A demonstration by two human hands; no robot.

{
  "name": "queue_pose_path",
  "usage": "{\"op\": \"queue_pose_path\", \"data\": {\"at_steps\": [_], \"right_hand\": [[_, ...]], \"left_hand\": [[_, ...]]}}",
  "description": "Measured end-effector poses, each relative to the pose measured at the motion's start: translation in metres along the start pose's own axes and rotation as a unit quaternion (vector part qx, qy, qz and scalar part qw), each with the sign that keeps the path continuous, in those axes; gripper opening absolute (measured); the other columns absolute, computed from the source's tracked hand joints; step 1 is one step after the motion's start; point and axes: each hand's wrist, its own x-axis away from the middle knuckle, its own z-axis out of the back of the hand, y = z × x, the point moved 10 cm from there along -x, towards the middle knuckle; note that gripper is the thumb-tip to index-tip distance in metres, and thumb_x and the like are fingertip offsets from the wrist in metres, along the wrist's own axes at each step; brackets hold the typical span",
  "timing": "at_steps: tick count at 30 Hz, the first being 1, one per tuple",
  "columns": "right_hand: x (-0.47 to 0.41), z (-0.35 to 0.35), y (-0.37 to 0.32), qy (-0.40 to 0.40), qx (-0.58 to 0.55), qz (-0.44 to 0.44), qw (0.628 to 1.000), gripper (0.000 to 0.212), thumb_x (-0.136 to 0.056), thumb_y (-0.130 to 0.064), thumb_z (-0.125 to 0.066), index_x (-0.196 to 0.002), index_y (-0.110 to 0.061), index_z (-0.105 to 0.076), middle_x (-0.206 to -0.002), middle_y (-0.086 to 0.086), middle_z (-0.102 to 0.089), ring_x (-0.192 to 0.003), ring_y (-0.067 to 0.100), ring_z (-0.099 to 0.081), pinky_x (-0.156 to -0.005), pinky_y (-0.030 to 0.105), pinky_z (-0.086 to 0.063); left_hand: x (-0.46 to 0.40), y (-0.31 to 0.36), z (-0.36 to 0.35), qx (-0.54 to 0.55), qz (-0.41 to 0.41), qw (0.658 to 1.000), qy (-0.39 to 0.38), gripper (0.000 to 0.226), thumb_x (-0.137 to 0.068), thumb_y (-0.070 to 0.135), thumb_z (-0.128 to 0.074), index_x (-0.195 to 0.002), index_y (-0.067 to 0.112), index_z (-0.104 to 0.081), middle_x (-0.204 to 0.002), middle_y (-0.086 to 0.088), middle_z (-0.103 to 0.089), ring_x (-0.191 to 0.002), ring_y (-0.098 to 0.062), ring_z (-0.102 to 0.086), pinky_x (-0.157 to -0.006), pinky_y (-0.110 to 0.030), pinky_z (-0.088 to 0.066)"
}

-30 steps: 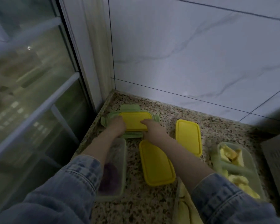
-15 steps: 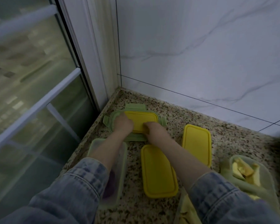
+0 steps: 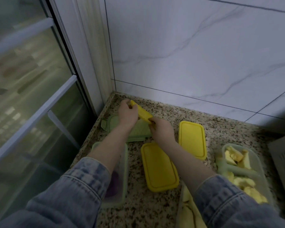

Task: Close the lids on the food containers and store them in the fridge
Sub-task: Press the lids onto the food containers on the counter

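Hands meet over the far corner of the speckled granite counter (image 3: 224,129), where both grip one small yellow silicone lid (image 3: 142,113) that is raised off the surface and tilted. The left hand (image 3: 127,115) curls its fingers round the lid's far upper end; the right hand (image 3: 161,129) pinches the near lower end between thumb and fingertips. Directly under the raised lid lies a pale green plastic container lid with side tabs (image 3: 132,129), flat on the counter and partly hidden by the left wrist. Two more yellow rectangular lids lie flat nearer the person: one (image 3: 160,167) between the forearms, the other (image 3: 192,139) just to the right of the right wrist, the two close together but apart. Under the left forearm stands a clear plastic container (image 3: 120,178) holding something purple, possibly fruit, though the dim view does not settle it. At the right sits an open divided clear container (image 3: 257,163) filled with pale yellow food pieces (image 3: 234,156). Another container of yellow food (image 3: 187,209) shows at the bottom edge, mostly covered by the right denim sleeve (image 3: 229,199). A white marble-patterned tiled wall (image 3: 196,55) backs the counter, and a glass window with a pale frame (image 3: 31,96) runs along the left.
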Motion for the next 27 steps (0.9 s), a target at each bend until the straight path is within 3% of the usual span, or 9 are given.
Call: {"op": "queue_pose_path", "data": {"at_steps": [5, 9, 13, 15, 17, 19, 21, 23, 27], "right_hand": [[0.02, 0.04, 0.012, 0.084, -0.097, -0.052, 0.99, 0.019, -0.097, -0.017, -0.049, -0.101, -0.008, -0.065, -0.088, 0.014, -0.067, -0.073, 0.029, -0.056, -0.062, 0.041, -0.046], [0.044, 0.073, 0.022, 0.14, -0.202, -0.09, 0.965, 0.014, -0.095, -0.015, -0.054, -0.089, -0.011, -0.066, -0.07, -0.002, -0.057, -0.064, 0.015, -0.05, -0.06, 0.03, -0.035], [0.076, 0.089, 0.039, 0.16, -0.31, -0.153, 0.925, 0.016, -0.094, -0.014, -0.057, -0.096, -0.005, -0.07, -0.088, 0.008, -0.065, -0.079, 0.02, -0.055, -0.071, 0.034, -0.045], [0.091, 0.093, 0.048, 0.162, -0.342, -0.183, 0.907, 0.017, -0.094, -0.014, -0.058, -0.078, -0.009, -0.062, -0.071, 0.005, -0.055, -0.067, 0.018, -0.048, -0.066, 0.029, -0.038], [0.109, 0.094, 0.058, 0.155, -0.368, -0.216, 0.891, 0.027, -0.094, -0.017, -0.058, -0.068, -0.009, -0.052, -0.064, 0.006, -0.043, -0.063, 0.019, -0.04, -0.061, 0.028, -0.033], [0.127, 0.094, 0.068, 0.155, -0.406, -0.245, 0.867, 0.014, -0.093, -0.017, -0.059, -0.082, -0.008, -0.056, -0.069, 0.007, -0.045, -0.067, 0.021, -0.043, -0.06, 0.031, -0.036], [0.152, 0.098, 0.082, 0.173, -0.42, -0.288, 0.843, 0.016, -0.091, -0.017, -0.062, -0.104, -0.007, -0.059, -0.083, 0.006, -0.055, -0.077, 0.023, -0.053, -0.065, 0.039, -0.047], [0.173, 0.104, 0.098, 0.2, -0.398, -0.317, 0.837, 0.018, -0.089, -0.017, -0.064, -0.103, -0.006, -0.058, -0.088, 0.005, -0.058, -0.084, 0.023, -0.054, -0.07, 0.04, -0.05], [0.214, 0.109, 0.125, 0.197, -0.309, -0.366, 0.855, 0.014, -0.088, -0.022, -0.066, -0.087, -0.012, -0.057, -0.088, 0.005, -0.058, -0.088, 0.022, -0.054, -0.077, 0.037, -0.049]], "left_hand": [[0.022, 0.024, -0.01, 0.02, -0.053, 0.998, -0.041, 0.033, -0.101, 0.025, -0.038, -0.122, 0.004, -0.05, -0.111, -0.012, -0.059, -0.098, -0.029, -0.061, -0.082, -0.044, -0.055], [0.039, 0.031, -0.019, -0.035, -0.087, 0.994, -0.06, 0.032, -0.099, 0.02, -0.044, -0.125, 0.004, -0.052, -0.123, -0.014, -0.057, -0.103, -0.026, -0.057, -0.092, -0.044, -0.051], [0.061, 0.029, -0.038, -0.085, -0.094, 0.987, -0.101, 0.026, -0.098, 0.019, -0.045, -0.121, 0.008, -0.052, -0.103, -0.002, -0.05, -0.087, -0.015, -0.045, -0.076, -0.03, -0.039], [0.076, 0.028, -0.051, -0.105, -0.104, 0.979, -0.14, 0.016, -0.099, 0.02, -0.044, -0.106, 0.012, -0.056, -0.093, 0.0, -0.049, -0.079, -0.015, -0.047, -0.07, -0.029, -0.039], [0.093, 0.027, -0.063, -0.115, -0.109, 0.972, -0.176, 0.024, -0.1, 0.022, -0.044, -0.115, 0.009, -0.057, -0.102, -0.004, -0.056, -0.089, -0.023, -0.056, -0.076, -0.034, -0.046], [0.106, 0.026, -0.072, -0.113, -0.123, 0.966, -0.195, 0.016, -0.099, 0.022, -0.046, -0.099, 0.016, -0.06, -0.092, -0.001, -0.056, -0.081, -0.02, -0.056, -0.079, -0.037, -0.047], [0.121, 0.028, -0.079, -0.132, -0.147, 0.962, -0.189, 0.033, -0.097, 0.02, -0.05, -0.067, 0.029, -0.041, -0.069, 0.008, -0.04, -0.06, -0.008, -0.04, -0.074, -0.032, -0.039], [0.134, 0.024, -0.088, -0.155, -0.157, 0.956, -0.193, 0.045, -0.094, 0.018, -0.055, -0.06, 0.029, -0.028, -0.062, 0.007, -0.029, -0.054, -0.007, -0.03, -0.07, -0.03, -0.034], [0.168, 0.005, -0.11, -0.214, -0.147, 0.932, -0.254, 0.031, -0.093, 0.018, -0.058, -0.065, 0.015, -0.045, -0.067, -0.01, -0.045, -0.061, -0.022, -0.046, -0.069, -0.036, -0.045]]}}
